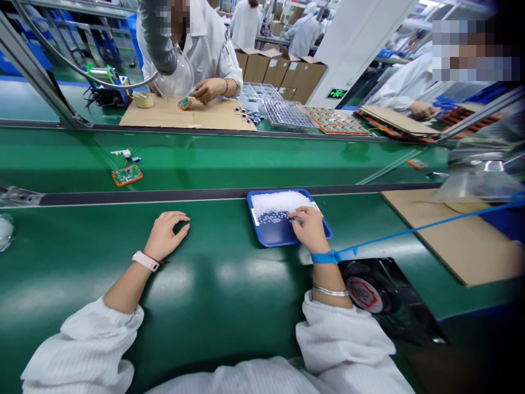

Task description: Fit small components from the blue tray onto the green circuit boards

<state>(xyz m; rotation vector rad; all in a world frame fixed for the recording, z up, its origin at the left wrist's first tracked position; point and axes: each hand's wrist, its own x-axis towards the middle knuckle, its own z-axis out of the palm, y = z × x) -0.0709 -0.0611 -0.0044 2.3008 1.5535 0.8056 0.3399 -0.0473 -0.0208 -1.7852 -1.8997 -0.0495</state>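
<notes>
My left hand (167,235) rests on the green worktop with its thumb and fingers curved apart and nothing between them. To the right, a blue tray (274,238) holds a heap of small white pieces (279,201), some scattered loose along the heap's near edge. My right hand (309,227) reaches over the tray's right side, fingertips bent together down at the white pieces. Whatever lies between those fingertips is too small to make out. A blue wrist strap circles my right wrist, its cord running off to the right.
Beyond the worktop's dark rail, a green belt carries an orange-edged circuit board (127,175) with wired parts. A cardboard sheet (459,241) lies at right, near a black fan-like device (385,295). Across the belt, a co-worker's hand (210,89) is near another small board (185,103).
</notes>
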